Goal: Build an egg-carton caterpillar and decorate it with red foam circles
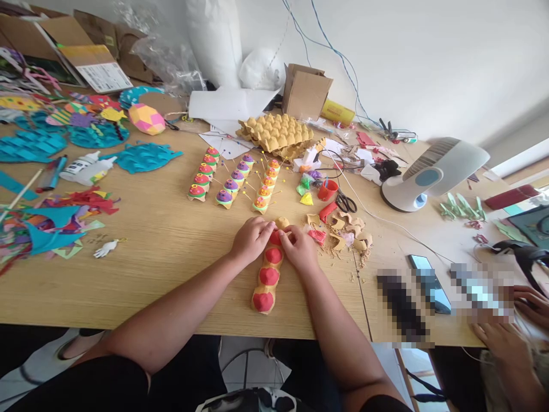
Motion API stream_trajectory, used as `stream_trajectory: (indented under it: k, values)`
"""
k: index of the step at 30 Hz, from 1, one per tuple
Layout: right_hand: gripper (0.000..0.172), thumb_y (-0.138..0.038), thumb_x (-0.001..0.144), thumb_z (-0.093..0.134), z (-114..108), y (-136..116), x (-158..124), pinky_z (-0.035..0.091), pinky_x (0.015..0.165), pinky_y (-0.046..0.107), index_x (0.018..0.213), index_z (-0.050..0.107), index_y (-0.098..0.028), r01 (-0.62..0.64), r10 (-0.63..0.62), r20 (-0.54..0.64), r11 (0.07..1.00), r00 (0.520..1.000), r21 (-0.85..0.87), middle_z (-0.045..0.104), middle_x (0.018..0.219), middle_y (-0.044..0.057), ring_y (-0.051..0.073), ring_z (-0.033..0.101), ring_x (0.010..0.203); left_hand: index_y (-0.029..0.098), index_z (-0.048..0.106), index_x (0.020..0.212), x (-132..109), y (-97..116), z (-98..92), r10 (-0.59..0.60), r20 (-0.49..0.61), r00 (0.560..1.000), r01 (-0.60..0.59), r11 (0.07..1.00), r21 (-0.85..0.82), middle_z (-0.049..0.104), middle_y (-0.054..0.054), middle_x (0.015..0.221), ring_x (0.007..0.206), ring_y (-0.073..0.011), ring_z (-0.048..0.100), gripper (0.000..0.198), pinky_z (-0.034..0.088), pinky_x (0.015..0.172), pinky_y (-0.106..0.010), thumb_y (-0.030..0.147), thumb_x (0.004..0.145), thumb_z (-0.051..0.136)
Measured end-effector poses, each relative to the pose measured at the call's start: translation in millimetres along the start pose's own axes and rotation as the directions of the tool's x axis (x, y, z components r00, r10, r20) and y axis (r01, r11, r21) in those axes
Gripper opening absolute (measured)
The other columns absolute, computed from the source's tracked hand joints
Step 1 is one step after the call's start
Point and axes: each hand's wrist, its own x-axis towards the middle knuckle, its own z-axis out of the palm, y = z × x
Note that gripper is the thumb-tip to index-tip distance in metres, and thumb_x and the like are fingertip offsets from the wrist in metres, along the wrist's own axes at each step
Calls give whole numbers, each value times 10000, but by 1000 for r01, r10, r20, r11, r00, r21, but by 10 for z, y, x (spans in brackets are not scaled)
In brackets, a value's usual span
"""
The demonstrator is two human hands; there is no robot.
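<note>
A strip cut from an egg carton (pixel 259 292) lies on the table before me, its nearer bumps capped with red clay (pixel 269 277). The far bump (pixel 282 222) shows bare tan cardboard. My left hand (pixel 254 239) closes on the strip from the left, near its far end. From the right, my right hand (pixel 299 247) presses thumb and fingers against the red clay of the same bump. The fingertips of both hands nearly meet there and partly hide it. Beyond them stand three decorated strips, in red (pixel 205 174), purple (pixel 235 182) and orange (pixel 266 187), with ball-headed pins.
Carton scraps (pixel 343 229), red clay pieces, black scissors (pixel 345 201) and a red cup (pixel 327 190) lie to the right. A fan (pixel 429 171) and a phone (pixel 430 284) are farther right, near another person's hands (pixel 506 337). Paper scraps (pixel 55 223) cover the left.
</note>
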Motion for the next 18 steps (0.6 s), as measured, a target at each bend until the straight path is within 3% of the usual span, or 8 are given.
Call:
stream_trajectory:
  k: [3,5,7,9,13,18]
  values:
    - [298,-457,984,526,-53,25,13,414,695,301,970,721,-233,31,-43,-156,996,987,-82,671,761,22,194,615,748,213,757,909,1,-16,8,4,1,1000,-4,1000,22,712,-92,893,961,-263,653,536,478,929,-415,491,1072,329]
    - [258,-315,955,517,-85,75,21,446,883,366,1076,724,-219,23,-81,-321,983,943,-181,703,982,84,254,624,987,219,745,920,4,-33,27,8,-32,999,-8,1000,-4,725,-86,922,983,-260,657,501,478,944,-418,474,1073,341]
    - [359,-218,894,519,-106,129,25,408,1010,450,1208,693,-221,-55,-59,-404,963,913,-264,673,1211,123,313,561,1187,227,735,956,8,-54,48,6,-81,997,-10,999,-44,740,-79,975,1019,-254,662,453,480,971,-417,450,1072,359]
    - [440,-185,873,511,-112,169,24,377,1053,505,1285,658,-235,-133,3,-401,946,916,-296,636,1326,129,343,511,1269,231,729,985,13,-74,62,8,-116,993,-17,997,-79,746,-75,1014,1038,-247,665,418,483,988,-413,436,1070,375]
    - [445,-165,896,482,-100,191,28,378,1032,546,1298,650,-255,-203,108,-295,927,949,-315,640,1318,141,366,498,1275,217,723,1003,23,-85,58,25,-131,991,-39,993,-108,740,-77,995,1011,-240,667,395,489,965,-414,418,1071,390]
    - [463,-139,866,498,-96,200,54,402,996,551,1285,657,-255,-199,112,-285,934,952,-297,642,1295,151,370,520,1238,212,719,1016,19,-36,43,63,-153,986,-83,988,-128,735,-69,981,981,-227,659,321,495,918,-399,363,1062,440]
